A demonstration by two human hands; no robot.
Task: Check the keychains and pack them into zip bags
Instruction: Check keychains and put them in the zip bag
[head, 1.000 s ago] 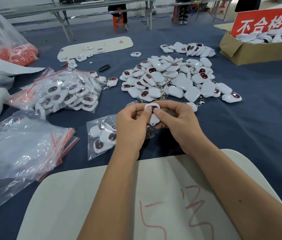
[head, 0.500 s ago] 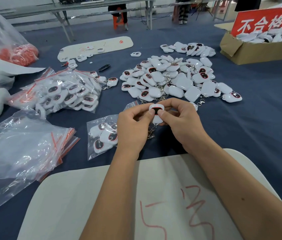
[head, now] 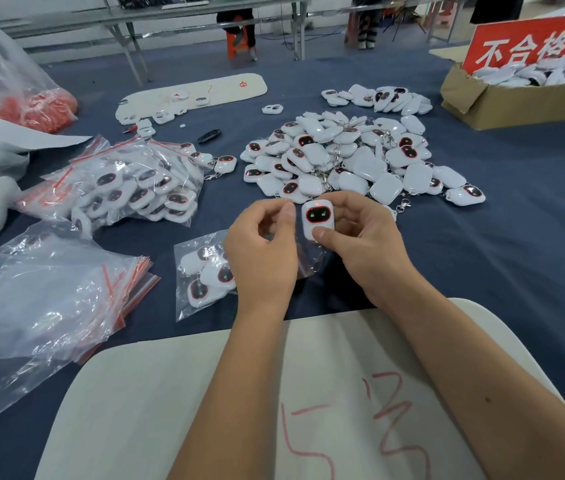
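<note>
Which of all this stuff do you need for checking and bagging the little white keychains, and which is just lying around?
For the job:
- keychain held in the right hand
- left hand
- loose keychain pile
- part-filled zip bag
- empty zip bags

Just lying about:
- small black object
- white board with red marks

Work surface covered in dark blue cloth, extending well back. Beyond it, long grey metal-framed tables with angled legs stand on a pale floor. An orange stool sits beneath the tables, with dark cables trailing beside it. Lighting even, diffuse; no source in view.
</note>
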